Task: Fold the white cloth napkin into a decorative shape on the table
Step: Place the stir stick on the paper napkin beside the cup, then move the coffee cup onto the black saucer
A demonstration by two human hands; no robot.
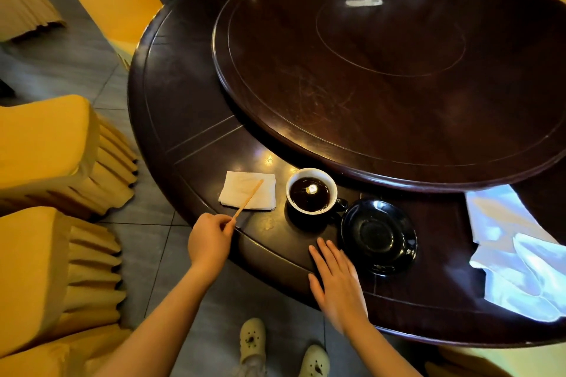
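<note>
At our feet, pale clogs [252,337] stand on grey tiles. Our left hand [209,243] pinches a wooden stick [248,200], its far end over a small folded napkin [235,190]. Our right hand [337,281] lies flat, fingers straight, on the table [183,101] edge, just beside a black saucer [378,236]. Behind stands a cup [307,174] of dark drink. Rightward, the white cloth [514,257] lies crumpled on the table, well apart from both hands.
</note>
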